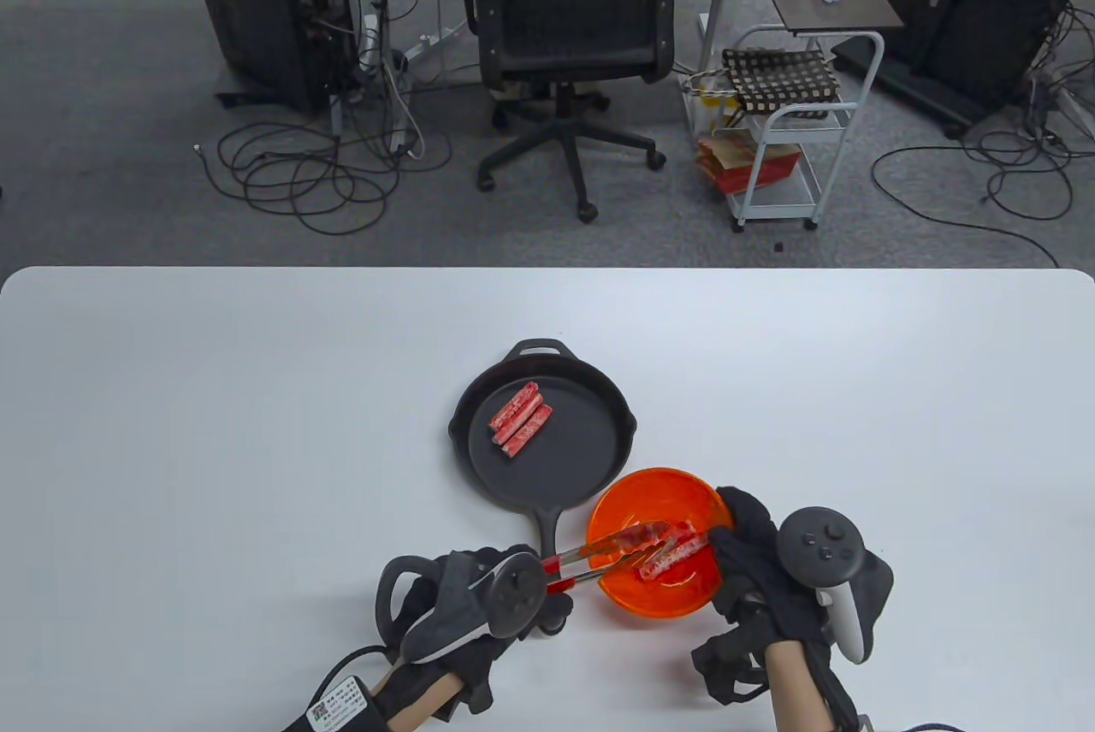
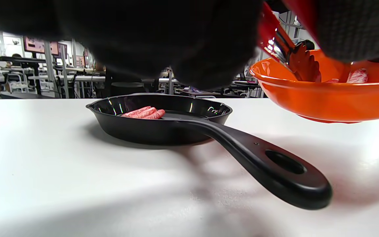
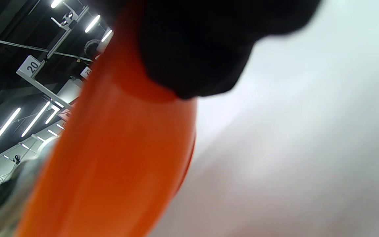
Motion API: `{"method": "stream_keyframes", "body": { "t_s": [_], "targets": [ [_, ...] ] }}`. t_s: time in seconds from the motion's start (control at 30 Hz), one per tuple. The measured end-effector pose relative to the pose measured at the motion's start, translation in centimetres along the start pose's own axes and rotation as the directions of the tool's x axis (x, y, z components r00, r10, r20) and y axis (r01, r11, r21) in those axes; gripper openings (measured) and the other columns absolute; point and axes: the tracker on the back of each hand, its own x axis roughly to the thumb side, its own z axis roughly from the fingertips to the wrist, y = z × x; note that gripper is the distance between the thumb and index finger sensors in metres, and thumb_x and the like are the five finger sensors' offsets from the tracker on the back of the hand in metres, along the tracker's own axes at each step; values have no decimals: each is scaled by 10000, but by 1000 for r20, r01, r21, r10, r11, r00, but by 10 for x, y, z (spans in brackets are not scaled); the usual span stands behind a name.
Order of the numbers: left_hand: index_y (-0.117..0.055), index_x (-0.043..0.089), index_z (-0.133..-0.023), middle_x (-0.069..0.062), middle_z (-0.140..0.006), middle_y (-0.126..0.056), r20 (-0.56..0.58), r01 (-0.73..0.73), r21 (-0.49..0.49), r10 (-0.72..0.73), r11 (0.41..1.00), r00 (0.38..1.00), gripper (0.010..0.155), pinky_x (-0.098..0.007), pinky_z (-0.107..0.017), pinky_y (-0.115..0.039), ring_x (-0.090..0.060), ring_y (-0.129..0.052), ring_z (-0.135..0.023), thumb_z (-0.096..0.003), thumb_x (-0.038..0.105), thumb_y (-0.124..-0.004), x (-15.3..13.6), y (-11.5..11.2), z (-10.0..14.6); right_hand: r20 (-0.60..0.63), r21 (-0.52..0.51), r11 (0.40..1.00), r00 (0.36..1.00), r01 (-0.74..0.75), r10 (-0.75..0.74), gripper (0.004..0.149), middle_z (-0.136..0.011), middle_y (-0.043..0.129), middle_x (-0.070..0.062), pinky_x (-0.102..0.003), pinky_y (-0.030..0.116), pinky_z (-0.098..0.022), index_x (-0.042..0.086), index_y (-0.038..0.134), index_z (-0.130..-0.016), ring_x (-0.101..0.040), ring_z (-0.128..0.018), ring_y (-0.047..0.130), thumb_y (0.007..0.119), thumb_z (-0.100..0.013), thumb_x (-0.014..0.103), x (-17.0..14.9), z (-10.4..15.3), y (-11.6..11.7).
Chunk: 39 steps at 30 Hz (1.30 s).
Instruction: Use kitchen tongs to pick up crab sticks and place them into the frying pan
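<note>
A black frying pan (image 1: 590, 458) sits mid-table with two crab sticks (image 1: 520, 419) lying side by side in its far left part; the left wrist view shows the pan (image 2: 163, 130) and those sticks (image 2: 143, 113) too. Right of the pan's handle stands an orange bowl (image 1: 684, 599) holding crab sticks (image 1: 671, 557). My left hand (image 1: 500, 595) grips red-handled tongs (image 1: 612, 552) whose tips reach into the bowl around a crab stick (image 1: 635, 538). My right hand (image 1: 744, 548) holds the bowl's right rim. The right wrist view is filled by the bowl wall (image 3: 110, 158) and a glove.
White table (image 1: 214, 467) extends to both sides. The pan handle (image 1: 547, 528) points toward me, just beside my left hand. An office chair (image 1: 569, 39), a rolling cart (image 1: 783, 133) and floor cables lie beyond the far table edge.
</note>
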Motion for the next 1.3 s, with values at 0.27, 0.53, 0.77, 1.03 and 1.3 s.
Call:
{"method": "stream_keyframes", "body": {
  "t_s": [0.27, 0.53, 0.77, 1.03, 1.3],
  "targets": [
    [-940, 159, -763, 116, -345, -1065, -11, -23, -33, 22, 999, 1000, 795, -408, -164, -884, -115, -1020, -60, -334, 810, -781, -2, -2, -1, 3, 5, 1000, 1000, -5, 5, 536, -923, 830, -201, -165, 892, -62, 110, 609, -1073, -213, -212, 989, 710, -558, 215, 1, 0, 1],
    [-943, 160, -756, 117, -338, -1065, -22, 7, -9, -7, 1000, 1000, 785, -406, -163, -885, -113, -1019, -56, -335, 804, -786, 1, -7, -2, 7, 2, 1000, 1000, -19, 19, 536, -925, 829, -202, -164, 892, -63, 111, 610, -1074, -214, -213, 989, 711, -558, 218, 2, 0, 2],
    [-950, 168, -744, 120, -328, -1065, -23, 19, 47, -18, 999, 1000, 771, -403, -163, -885, -110, -1016, -52, -328, 799, -799, 1, -5, 1, -1, 0, 1000, 1000, 4, -4, 535, -927, 828, -195, -161, 893, -66, 115, 606, -1075, -208, -216, 991, 708, -560, 220, 1, 0, 1],
    [-951, 170, -744, 119, -328, -1066, -34, -6, 103, 10, 995, 999, 766, -404, -166, -885, -112, -1017, -54, -329, 796, -801, 0, 9, 2, -26, -10, 998, 997, 69, -69, 533, -927, 833, -180, -152, 895, -67, 117, 598, -1078, -192, -219, 994, 698, -565, 223, -4, -1, -4],
    [-950, 169, -747, 118, -331, -1066, -87, -52, 188, 69, 981, 994, 769, -405, -168, -884, -113, -1017, -58, -329, 797, -800, -15, 36, 0, -35, -10, 997, 997, 76, -76, 534, -926, 832, -186, -154, 895, -66, 113, 599, -1078, -194, -218, 995, 698, -565, 222, -5, -1, -5]
  ]
}}
